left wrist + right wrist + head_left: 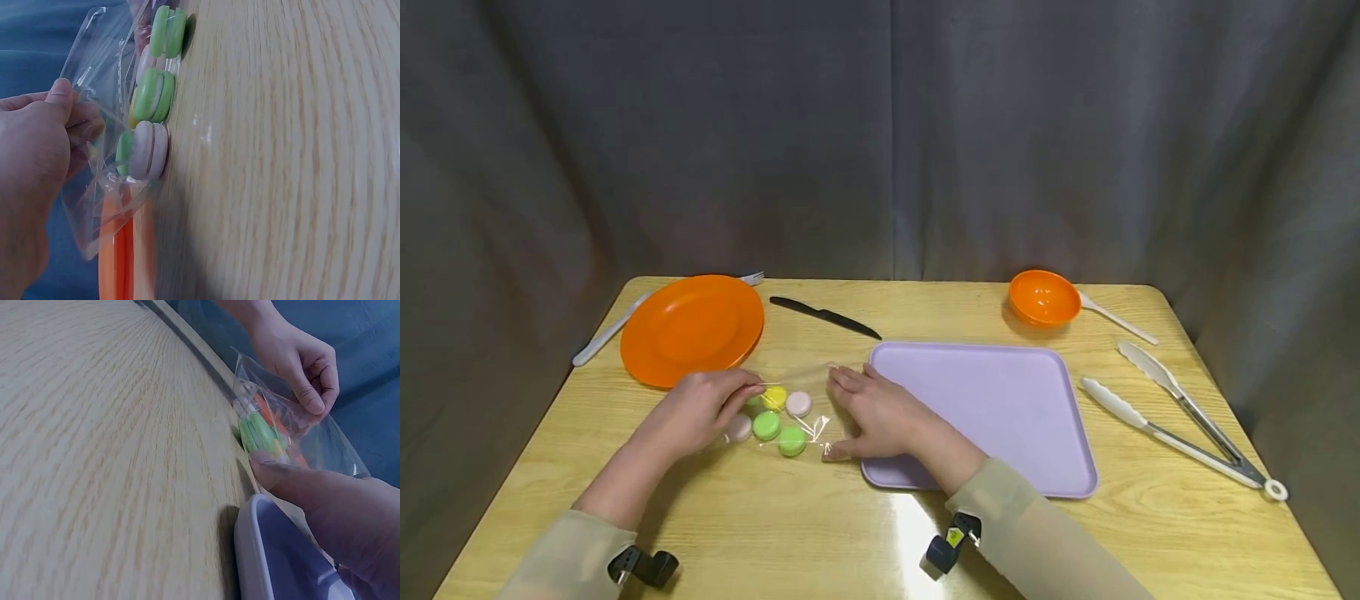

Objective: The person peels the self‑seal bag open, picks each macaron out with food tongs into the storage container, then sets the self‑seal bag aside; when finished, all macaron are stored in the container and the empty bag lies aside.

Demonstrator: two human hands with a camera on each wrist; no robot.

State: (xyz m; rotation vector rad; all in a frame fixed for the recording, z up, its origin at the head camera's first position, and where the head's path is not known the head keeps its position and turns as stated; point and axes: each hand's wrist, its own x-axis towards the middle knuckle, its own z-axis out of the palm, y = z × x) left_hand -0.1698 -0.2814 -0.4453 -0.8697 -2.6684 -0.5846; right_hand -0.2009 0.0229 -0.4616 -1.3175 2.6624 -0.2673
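A clear plastic bag (817, 427) of small macarons (767, 426) in green, yellow and pink lies on the wooden table (775, 533), between an orange plate and a lavender tray. My left hand (747, 397) pinches the bag's left edge; the left wrist view shows its thumb (62, 94) pressed on the film (100, 56) beside the macarons (150, 150). My right hand (838, 415) rests with straight fingers on the bag's right edge. Its thumb (275, 470) presses the bag's corner (325, 444) by the tray rim (250, 550).
An orange plate (692, 329) lies at the back left with a white utensil (606, 333) under it. A black knife (823, 317) lies behind the bag. The lavender tray (1000, 400) sits to the right. An orange bowl (1043, 297), a white spoon (1116, 319) and tongs (1180, 417) lie further right.
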